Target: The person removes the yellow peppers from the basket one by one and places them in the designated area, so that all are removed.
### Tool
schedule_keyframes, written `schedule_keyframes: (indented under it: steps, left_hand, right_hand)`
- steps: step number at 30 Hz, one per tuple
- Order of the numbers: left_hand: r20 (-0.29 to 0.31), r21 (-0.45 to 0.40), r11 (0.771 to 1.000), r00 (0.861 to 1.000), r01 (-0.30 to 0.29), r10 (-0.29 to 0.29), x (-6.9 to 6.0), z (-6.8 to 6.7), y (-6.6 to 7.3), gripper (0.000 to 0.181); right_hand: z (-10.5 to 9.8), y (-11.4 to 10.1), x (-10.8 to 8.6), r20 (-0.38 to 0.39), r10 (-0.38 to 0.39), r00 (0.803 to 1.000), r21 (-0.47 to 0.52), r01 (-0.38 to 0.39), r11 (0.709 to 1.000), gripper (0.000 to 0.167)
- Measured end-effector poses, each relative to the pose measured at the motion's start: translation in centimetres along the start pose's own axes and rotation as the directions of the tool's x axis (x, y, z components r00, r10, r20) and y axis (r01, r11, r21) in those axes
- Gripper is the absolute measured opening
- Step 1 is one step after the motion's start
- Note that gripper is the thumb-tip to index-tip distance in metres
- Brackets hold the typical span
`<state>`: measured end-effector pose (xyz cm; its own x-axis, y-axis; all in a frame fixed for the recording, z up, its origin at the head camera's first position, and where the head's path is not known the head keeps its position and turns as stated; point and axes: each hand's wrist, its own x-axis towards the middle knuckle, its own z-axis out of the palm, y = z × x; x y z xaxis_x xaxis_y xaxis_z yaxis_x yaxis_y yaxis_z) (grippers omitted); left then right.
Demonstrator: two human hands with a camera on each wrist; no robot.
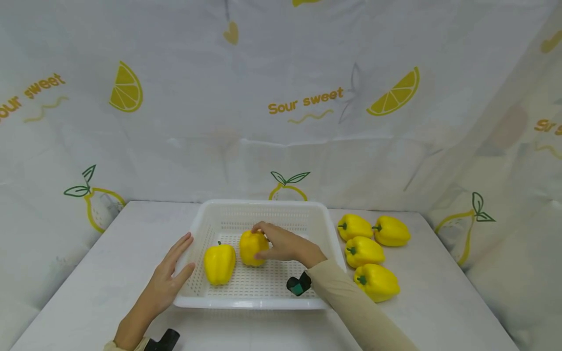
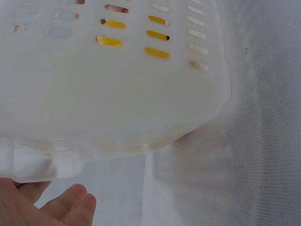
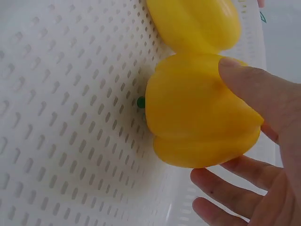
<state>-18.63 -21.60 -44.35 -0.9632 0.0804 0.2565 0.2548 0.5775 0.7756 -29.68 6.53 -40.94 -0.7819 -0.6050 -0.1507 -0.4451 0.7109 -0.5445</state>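
Observation:
A white plastic basket [image 1: 259, 303] with a perforated floor stands on the table. Inside it, toward the left, lies a yellow bell pepper [image 1: 219, 264] with a short green stem. My right hand [image 1: 283, 243] reaches into the basket and holds a second yellow bell pepper [image 3: 202, 113], thumb on one side and fingers on the other; its green stem points at the basket floor in the right wrist view. At the left rim is my left hand [image 1: 166, 280], fingers extended along the basket's side. In the left wrist view, its fingertips [image 2: 80, 207] show by the rim.
Right of the basket, several yellow bell peppers lie close together on the white table [image 1: 439, 292], the nearest pepper [image 1: 376, 282] beside my right forearm. A white curtain [image 1: 281, 63] printed with lemons hangs behind the table and along its sides.

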Motion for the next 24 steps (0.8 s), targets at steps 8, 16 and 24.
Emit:
schedule_keyframes:
  steps: [8,16,24]
  left_hand:
    - [0.013,-0.005,1.0,1.0,0.022,-0.022,0.0,-0.1,0.0,0.059]
    - [0.019,-0.012,1.0,0.999,0.028,-0.028,0.0,0.0,0.0,0.059]
    - [0.018,-0.011,1.0,1.0,0.025,-0.025,0.1,-0.1,-0.1,0.06]
  right_hand:
    - [-0.1,0.7,0.0,-0.001,0.027,1.0,0.041,-0.027,0.999,0.055]
    - [-0.1,1.0,0.0,0.035,-0.022,0.999,-0.009,0.022,1.0,0.062]
    - [0.0,1.3,0.1,0.046,0.023,0.999,0.082,-0.026,0.996,0.065]
